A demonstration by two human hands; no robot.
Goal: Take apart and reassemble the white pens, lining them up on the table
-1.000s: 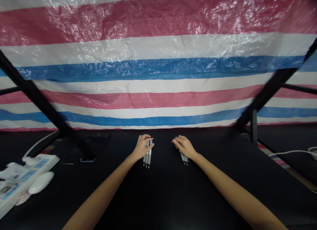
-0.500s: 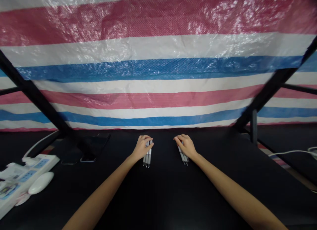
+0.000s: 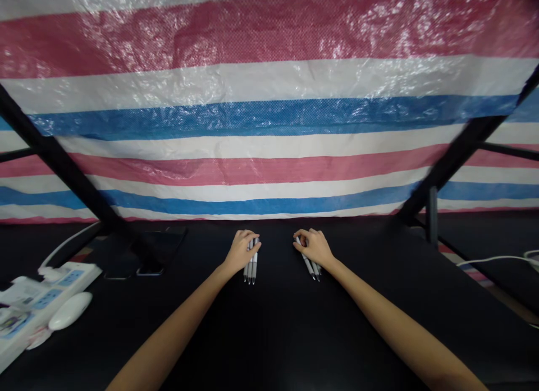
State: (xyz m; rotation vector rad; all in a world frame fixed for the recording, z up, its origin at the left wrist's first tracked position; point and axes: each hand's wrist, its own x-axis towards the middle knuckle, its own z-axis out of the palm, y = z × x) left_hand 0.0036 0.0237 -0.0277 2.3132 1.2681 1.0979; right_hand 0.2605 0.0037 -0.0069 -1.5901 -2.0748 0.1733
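Observation:
Three white-and-grey pens (image 3: pixel 251 270) lie side by side on the black tabletop, tips toward me. My left hand (image 3: pixel 241 251) is closed around their upper parts, thumb on the right side and fingers over the far ends. A second small bunch of similar pens (image 3: pixel 312 267) lies to the right, slanting. My right hand (image 3: pixel 315 248) is closed at its upper end, with thumb and fingers on the leftmost pen (image 3: pixel 302 252). The other pens there are partly hidden under the palm, and their lower ends are slightly fanned apart.
A white power strip (image 3: pixel 54 293) with plugs and a white oval device (image 3: pixel 71 311) sits at the left. Dark phone-like objects (image 3: pixel 149 271) lie near the black left frame post (image 3: pixel 84 180). Another black post (image 3: pixel 455 161) stands right. Striped sheeting (image 3: pixel 269 169) hangs behind.
My right hand has shifted slightly left, its thumb and fingers now on the leftmost pen, which has parted from the others. My left hand and its pens have hardly moved.

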